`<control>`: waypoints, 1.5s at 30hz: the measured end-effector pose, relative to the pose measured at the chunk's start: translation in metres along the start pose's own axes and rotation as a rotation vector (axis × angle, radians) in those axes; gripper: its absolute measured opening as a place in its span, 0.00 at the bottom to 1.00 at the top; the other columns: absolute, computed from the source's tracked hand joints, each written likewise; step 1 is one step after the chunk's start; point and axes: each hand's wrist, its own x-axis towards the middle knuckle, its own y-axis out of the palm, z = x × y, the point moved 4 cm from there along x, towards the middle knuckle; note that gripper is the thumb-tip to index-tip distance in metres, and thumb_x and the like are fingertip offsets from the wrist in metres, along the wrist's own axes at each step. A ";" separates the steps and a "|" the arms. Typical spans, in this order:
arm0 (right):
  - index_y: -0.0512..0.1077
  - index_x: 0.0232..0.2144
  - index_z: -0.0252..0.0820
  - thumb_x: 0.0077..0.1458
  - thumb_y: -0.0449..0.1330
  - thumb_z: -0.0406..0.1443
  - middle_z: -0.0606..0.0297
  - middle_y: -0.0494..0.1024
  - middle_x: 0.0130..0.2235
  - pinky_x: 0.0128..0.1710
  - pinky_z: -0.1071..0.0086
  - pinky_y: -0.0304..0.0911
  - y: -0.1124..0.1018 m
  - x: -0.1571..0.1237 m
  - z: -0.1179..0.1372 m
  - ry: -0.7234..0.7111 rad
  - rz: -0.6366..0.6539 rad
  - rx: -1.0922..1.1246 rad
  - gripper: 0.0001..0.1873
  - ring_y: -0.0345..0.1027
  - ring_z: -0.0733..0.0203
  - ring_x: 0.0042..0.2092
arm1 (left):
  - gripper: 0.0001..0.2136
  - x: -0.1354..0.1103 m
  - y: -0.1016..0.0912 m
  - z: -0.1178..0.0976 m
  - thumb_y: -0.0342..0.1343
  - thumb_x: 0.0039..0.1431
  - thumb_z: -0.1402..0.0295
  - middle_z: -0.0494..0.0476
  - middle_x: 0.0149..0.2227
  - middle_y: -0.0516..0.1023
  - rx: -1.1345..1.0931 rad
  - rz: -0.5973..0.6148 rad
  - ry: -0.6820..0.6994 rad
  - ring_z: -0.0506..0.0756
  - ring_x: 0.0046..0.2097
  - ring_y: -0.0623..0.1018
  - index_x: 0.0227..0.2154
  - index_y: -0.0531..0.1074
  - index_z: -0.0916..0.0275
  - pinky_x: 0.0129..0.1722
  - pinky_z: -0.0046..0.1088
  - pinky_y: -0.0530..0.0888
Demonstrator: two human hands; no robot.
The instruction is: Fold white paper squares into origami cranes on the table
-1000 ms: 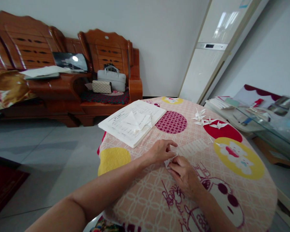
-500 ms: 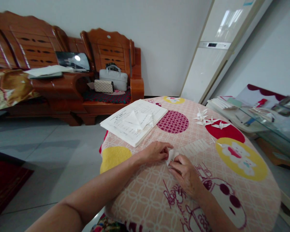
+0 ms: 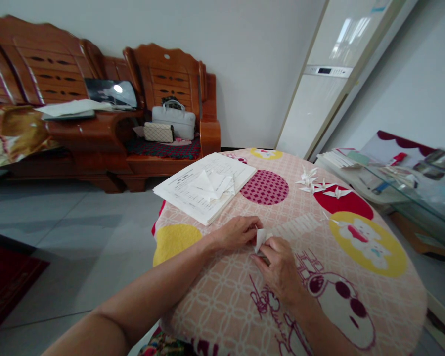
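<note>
A small folded piece of white paper [image 3: 261,239] is held between my two hands, just above the patterned tablecloth [image 3: 222,282]. My left hand [image 3: 239,232] pinches its left side, with the fingertips partly behind the paper. On the right side, my right hand [image 3: 276,259] has its fingers curled onto the paper and its thumb below. Several folded paper cranes [image 3: 337,193] stand beyond, toward the table's far right. Ahead and to the left lies a stack of printed sheets [image 3: 181,190], with loose white folded paper [image 3: 211,183] on top.
A strip of whitish paper or film [image 3: 298,226] lies just past my right hand. To the right is a glass-topped stand [image 3: 411,193] with papers and odds and ends. Wooden chairs [image 3: 170,74] with bags [image 3: 174,121] stand at the back left, a tall air conditioner [image 3: 319,89] behind the table.
My left fingers have drawn in, the index finger no longer stretched over the paper. My right hand has shifted slightly left and turned. The paper now shows a broader white face.
</note>
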 end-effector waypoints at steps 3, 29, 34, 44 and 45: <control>0.74 0.27 0.40 0.51 0.65 0.32 0.61 0.70 0.32 0.40 0.61 0.59 0.000 -0.001 0.001 -0.002 0.002 0.009 0.03 0.62 0.54 0.39 | 0.08 -0.001 0.000 0.000 0.47 0.56 0.73 0.51 0.30 0.76 -0.033 0.011 0.010 0.49 0.31 0.72 0.35 0.72 0.65 0.32 0.22 0.65; 0.72 0.26 0.42 0.55 0.58 0.30 0.62 0.70 0.29 0.38 0.63 0.56 0.002 0.003 -0.002 0.011 -0.061 -0.010 0.07 0.63 0.56 0.36 | 0.11 0.003 0.002 0.000 0.48 0.55 0.78 0.51 0.28 0.76 -0.020 0.048 0.025 0.49 0.30 0.72 0.35 0.75 0.66 0.32 0.20 0.65; 0.73 0.26 0.42 0.55 0.58 0.31 0.63 0.71 0.29 0.37 0.64 0.56 0.003 0.005 -0.008 0.058 -0.042 0.071 0.07 0.64 0.56 0.36 | 0.11 0.004 0.002 0.000 0.47 0.54 0.78 0.51 0.28 0.76 -0.002 0.048 0.037 0.48 0.30 0.71 0.35 0.75 0.66 0.32 0.20 0.65; 0.71 0.24 0.41 0.56 0.57 0.32 0.64 0.72 0.27 0.33 0.67 0.55 0.006 0.016 -0.018 0.109 0.014 0.126 0.09 0.65 0.59 0.32 | 0.11 0.001 0.003 0.005 0.43 0.59 0.75 0.52 0.27 0.74 -0.051 0.048 -0.007 0.49 0.29 0.71 0.31 0.71 0.66 0.32 0.22 0.66; 0.71 0.24 0.40 0.56 0.57 0.32 0.63 0.73 0.28 0.33 0.67 0.55 0.006 0.017 -0.017 0.118 0.018 0.133 0.09 0.66 0.58 0.32 | 0.11 0.000 0.003 0.004 0.42 0.61 0.74 0.52 0.28 0.74 -0.087 0.051 -0.010 0.49 0.29 0.72 0.32 0.71 0.66 0.32 0.22 0.67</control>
